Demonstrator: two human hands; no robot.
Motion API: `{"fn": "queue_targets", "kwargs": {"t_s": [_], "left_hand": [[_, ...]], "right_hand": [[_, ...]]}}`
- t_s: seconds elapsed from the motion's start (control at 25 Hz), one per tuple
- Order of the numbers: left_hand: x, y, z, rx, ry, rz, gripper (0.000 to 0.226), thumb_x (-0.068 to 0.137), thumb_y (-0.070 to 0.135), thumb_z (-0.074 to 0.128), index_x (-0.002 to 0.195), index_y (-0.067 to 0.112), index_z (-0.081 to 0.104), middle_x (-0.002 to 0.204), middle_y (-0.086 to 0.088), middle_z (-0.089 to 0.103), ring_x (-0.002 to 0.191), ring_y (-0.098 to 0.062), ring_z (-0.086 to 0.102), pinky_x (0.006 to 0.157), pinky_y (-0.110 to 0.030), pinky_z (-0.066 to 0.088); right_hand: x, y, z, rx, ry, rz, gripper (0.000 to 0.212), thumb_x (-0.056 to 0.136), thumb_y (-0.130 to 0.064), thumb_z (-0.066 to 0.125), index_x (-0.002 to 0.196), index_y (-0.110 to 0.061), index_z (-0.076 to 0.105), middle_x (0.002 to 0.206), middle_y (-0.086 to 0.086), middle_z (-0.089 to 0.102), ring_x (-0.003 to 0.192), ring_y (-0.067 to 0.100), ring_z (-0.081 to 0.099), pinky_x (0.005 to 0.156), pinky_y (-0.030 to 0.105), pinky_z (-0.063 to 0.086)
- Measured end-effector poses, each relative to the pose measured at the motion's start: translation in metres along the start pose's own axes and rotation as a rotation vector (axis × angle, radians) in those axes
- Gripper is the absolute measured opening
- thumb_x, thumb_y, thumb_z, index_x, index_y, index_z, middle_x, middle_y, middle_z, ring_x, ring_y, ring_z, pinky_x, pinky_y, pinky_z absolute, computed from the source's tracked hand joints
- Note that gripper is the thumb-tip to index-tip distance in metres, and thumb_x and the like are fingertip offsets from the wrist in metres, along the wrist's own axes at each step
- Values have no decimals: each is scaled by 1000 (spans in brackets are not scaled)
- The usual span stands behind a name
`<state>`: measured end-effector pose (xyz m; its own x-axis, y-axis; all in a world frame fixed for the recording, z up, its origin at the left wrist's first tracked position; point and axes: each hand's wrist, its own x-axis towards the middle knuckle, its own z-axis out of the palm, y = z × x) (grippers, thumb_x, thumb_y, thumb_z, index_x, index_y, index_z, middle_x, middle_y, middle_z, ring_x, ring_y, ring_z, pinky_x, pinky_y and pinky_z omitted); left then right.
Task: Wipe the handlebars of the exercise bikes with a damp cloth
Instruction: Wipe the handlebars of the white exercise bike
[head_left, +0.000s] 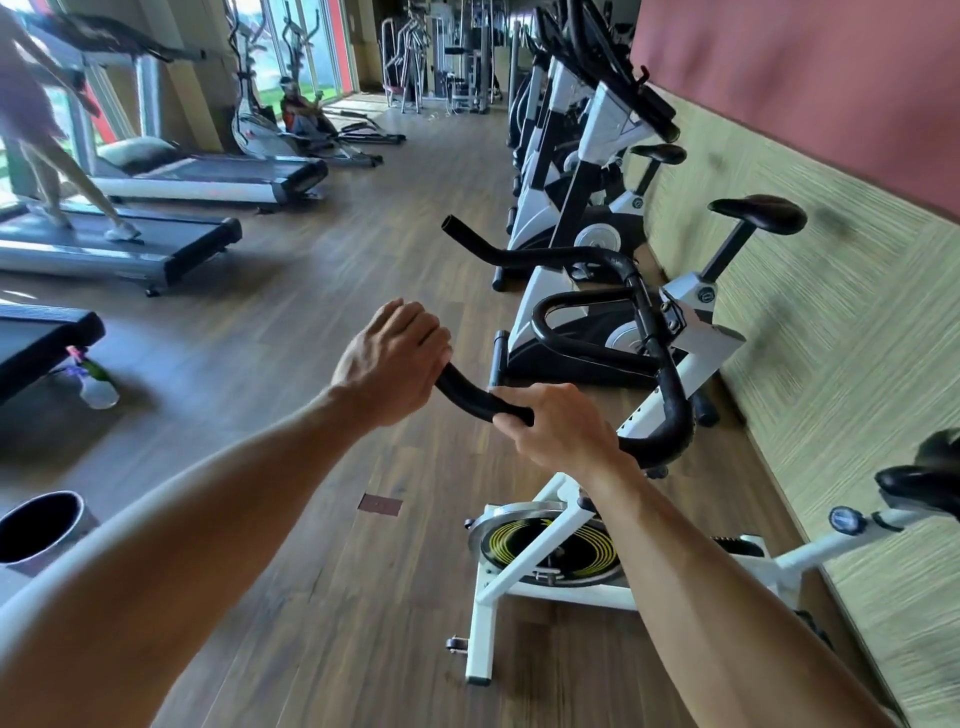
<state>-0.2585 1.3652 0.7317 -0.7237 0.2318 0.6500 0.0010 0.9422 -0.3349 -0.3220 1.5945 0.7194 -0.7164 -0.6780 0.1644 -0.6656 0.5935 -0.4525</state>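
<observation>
Daylight pours in from the windows (296, 47) far on my left, glaring white there. The wall (831, 218) on my right smears with motion blur, and the wide lens bends my forearms near the edges.

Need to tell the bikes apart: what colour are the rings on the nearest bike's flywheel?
Yellow rings on a black flywheel, seen in the head view.

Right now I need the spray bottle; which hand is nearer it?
Left. The left hand grips the handlebar end toward the spray bottle on the floor; the right hand grips farther away.

Treadmills (208, 179), spray bottle (96, 385), bin (39, 527)
</observation>
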Motion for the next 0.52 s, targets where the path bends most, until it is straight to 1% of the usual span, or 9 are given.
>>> {"fn": "queue_targets", "kwargs": {"t_s": [0.08,0.12,0.2,0.28,0.32,0.4,0.44,0.52], "left_hand": [[-13,25,8,-63,48,-10,26,101,18,42,102,8,66,105,-9,66,107,-33,58,108,-46,38],[-18,31,11,-91,41,13,25,101,17,43,105,9,66,108,-8,65,111,-33,57,111,-46,36],[-20,23,7,-106,6,99,28,103,21,39,110,12,65,114,-6,64,117,-31,55,112,-43,36],[-12,3,2,-56,-19,140,34,105,28,33,110,15,64,113,-5,65,116,-29,56,108,-42,39],[-7,-7,2,-35,-15,122,36,105,30,32,109,15,64,112,-6,65,115,-30,57,107,-42,39],[-6,-6,7,-48,22,22,33,104,28,36,110,13,64,113,-7,65,119,-32,55,110,-44,37],[-12,4,12,-74,49,-28,30,102,26,39,113,12,64,117,-8,64,123,-33,52,112,-45,35],[-32,30,22,-132,78,-66,29,99,19,48,122,9,62,128,-8,60,132,-34,45,115,-46,32]], "right_hand": [[-2,-2,1,10,7,33,35,89,-48,57,124,-54,53,103,-9,72,95,18,67,80,36,55],[-2,-2,1,8,13,37,37,88,-47,58,124,-55,50,101,-8,73,94,19,68,80,38,56],[-2,-3,1,21,23,37,42,87,-47,59,124,-58,42,97,-6,73,89,20,69,78,39,57],[-1,-4,1,27,15,19,45,88,-47,57,125,-59,34,95,-6,72,88,19,68,77,40,56],[0,-3,2,18,14,9,44,88,-49,56,126,-57,35,95,-6,70,90,18,67,78,41,56],[1,-2,5,-10,25,6,40,89,-50,55,127,-54,44,97,-7,69,93,18,66,80,41,55],[2,-2,7,-18,33,11,39,89,-50,57,127,-53,49,99,-7,69,95,18,66,80,41,55],[1,-1,11,-43,70,5,40,89,-47,60,128,-51,54,101,-7,70,98,20,66,80,40,55]]}}
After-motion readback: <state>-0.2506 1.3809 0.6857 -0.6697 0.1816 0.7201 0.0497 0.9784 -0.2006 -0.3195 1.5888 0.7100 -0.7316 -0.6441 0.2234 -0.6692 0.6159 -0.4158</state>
